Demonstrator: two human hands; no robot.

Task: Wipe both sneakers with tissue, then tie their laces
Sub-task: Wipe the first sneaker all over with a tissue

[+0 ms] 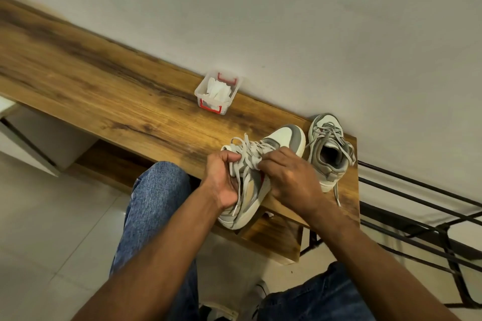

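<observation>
A grey and white sneaker lies on the wooden bench near its front edge, its heel hanging over the edge. My left hand pinches one of its pale laces between thumb and curled fingers. My right hand pinches the other lace end over the tongue. The second sneaker stands to the right near the bench's end, its laces loose and one trailing toward the front edge. A clear box with red clips holds white tissue by the wall.
The bench runs along a white wall and ends just right of the second sneaker. A black metal rack stands to the right. My knees in blue jeans are close under the bench edge, above a pale tiled floor.
</observation>
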